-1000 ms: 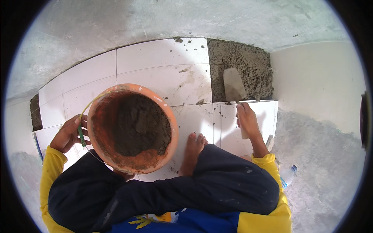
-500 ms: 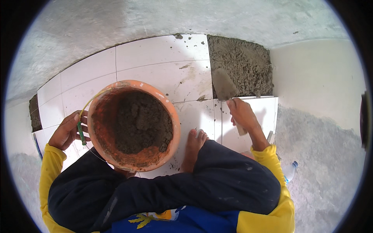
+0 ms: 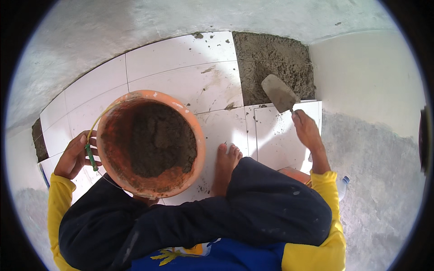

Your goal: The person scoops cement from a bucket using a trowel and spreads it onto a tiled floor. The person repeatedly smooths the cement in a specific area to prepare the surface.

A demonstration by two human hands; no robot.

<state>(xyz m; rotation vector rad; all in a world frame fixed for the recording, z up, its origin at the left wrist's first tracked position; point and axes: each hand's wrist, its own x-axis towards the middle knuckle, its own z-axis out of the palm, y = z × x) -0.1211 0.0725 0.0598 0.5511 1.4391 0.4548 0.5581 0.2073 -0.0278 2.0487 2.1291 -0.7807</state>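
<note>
My left hand (image 3: 72, 156) is at the left side of an orange bucket (image 3: 200, 140), its fingers curled at the green grip of the wire handle (image 3: 91, 156) and reaching against the bucket wall. The bucket leans with its mouth facing me, and grey wet mortar (image 3: 162, 135) fills part of it. On the right, my right hand (image 3: 309, 131) is closed round a trowel (image 3: 278, 92), whose grip is mostly hidden by the palm. The mortar-smeared blade points up and left, over the lower edge of a mortar bed (image 3: 275, 49).
White floor tiles (image 3: 181, 54), spotted with mortar, run along the far wall (image 3: 194, 16). A loose-looking white tile (image 3: 280, 135) lies below the mortar bed. An orange object (image 3: 296, 175) shows partly by my right knee, near a plastic bottle (image 3: 342, 187). My bare foot (image 3: 226, 167) rests beside the bucket.
My right hand has drawn the trowel to the right, off the mortar bed's left part, and its blade has turned. A hollow shows in the mortar there. My left hand keeps its place.
</note>
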